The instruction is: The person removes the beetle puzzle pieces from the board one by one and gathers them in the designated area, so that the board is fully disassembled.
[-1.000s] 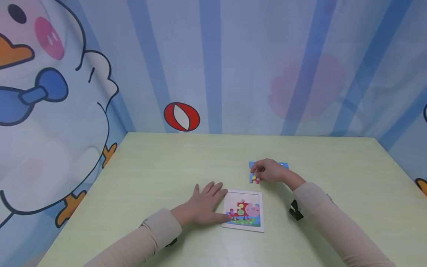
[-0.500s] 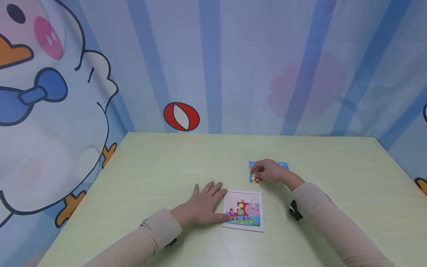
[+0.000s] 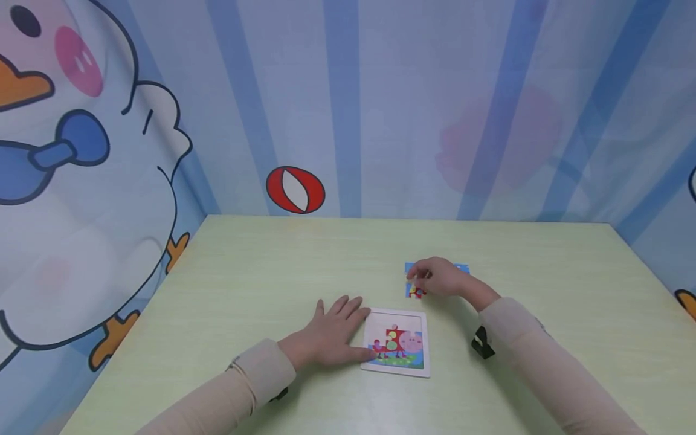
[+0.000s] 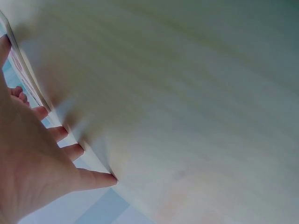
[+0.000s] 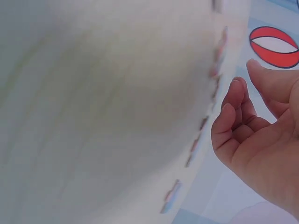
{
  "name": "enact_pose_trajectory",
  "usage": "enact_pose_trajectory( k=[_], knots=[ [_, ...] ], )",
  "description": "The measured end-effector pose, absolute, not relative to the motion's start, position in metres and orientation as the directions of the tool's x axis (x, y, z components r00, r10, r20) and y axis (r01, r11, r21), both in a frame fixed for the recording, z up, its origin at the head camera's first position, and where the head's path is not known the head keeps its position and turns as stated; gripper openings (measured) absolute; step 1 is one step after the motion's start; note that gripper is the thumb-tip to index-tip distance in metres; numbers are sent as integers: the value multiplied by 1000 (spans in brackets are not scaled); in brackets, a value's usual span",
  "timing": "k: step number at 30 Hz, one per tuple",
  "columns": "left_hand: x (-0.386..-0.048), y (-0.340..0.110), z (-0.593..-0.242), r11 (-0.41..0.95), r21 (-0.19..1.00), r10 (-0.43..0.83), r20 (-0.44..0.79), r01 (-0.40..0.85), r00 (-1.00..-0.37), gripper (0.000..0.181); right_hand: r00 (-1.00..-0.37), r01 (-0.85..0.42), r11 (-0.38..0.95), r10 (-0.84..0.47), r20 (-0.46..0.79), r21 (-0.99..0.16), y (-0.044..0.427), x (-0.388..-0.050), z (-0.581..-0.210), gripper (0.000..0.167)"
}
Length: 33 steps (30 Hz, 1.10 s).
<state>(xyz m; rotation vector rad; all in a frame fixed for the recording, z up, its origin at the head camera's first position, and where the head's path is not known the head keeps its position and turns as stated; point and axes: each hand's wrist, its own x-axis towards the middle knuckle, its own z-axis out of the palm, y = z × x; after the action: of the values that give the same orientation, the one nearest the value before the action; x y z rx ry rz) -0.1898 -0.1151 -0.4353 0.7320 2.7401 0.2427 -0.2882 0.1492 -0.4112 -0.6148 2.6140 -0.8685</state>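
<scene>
A square puzzle board (image 3: 380,320) with a pale frame lies flat, its lower part filled with joined pieces (image 3: 405,347) showing a pink pig in red; its upper part is bare. My left hand (image 3: 334,335) rests with fingers spread, the thumb over the board's lower left and the index fingertip at its upper left corner. Beyond the board, my right hand (image 3: 443,278) hovers over several loose puzzle pieces (image 3: 415,293). In the right wrist view its fingers (image 5: 228,123) are loosely bent, apart from the pieces (image 5: 171,196), with nothing held. That hand partly covers the pieces in the head view.
The pale yellow-green table (image 3: 272,260) ends at a cloth backdrop (image 3: 397,121) with blue stripes and a printed duck (image 3: 81,241). A dark wrist strap (image 3: 482,342) hangs beneath the right sleeve.
Almost nothing differs. Both hands keep their places; only a very slight shift of the view shows.
</scene>
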Motion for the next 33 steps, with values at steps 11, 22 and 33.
enact_pose_trajectory(
  k=[11,22,33],
  knots=[
    [-189,-115,-434,858,228,508,-238,461,-828,88,-817,-372,637,-570,-88,-675,143,-271,-393,20],
    [-188,-113,-433,861,227,502,-242,455,-830,88,-775,-427,606,-628,-74,-671,134,-245,-389,23],
    [-189,-113,-432,858,234,507,-237,458,-829,87,-741,-405,580,-661,-118,-707,129,-227,-395,25]
  ],
)
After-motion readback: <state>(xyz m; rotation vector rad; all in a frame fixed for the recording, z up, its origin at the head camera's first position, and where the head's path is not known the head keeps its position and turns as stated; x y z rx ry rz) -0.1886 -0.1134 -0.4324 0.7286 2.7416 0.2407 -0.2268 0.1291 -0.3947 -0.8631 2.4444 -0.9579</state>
